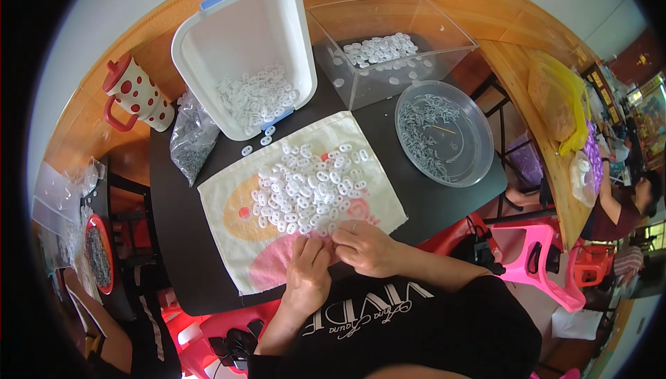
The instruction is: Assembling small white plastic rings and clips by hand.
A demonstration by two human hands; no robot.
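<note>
Towel in the head view, pale with pink and orange print, is lying on the dark bench. White two-holed pieces are sitting heaped on its middle. Left hand and right hand are resting side by side at the heap's near edge; the fingers of both are bending inward, tips nearly meeting. Whether they are grasping a piece I cannot tell, the tips being small and partly hidden.

A few loose pieces are lying on the bench between towel and white bin; the bin is leaning tilted, holding more of them. To its right, a clear box is holding white parts. A round clear tub is containing grey screw-like parts; a plastic bag of similar ones is lying left of the towel, near a spotted tumbler.
</note>
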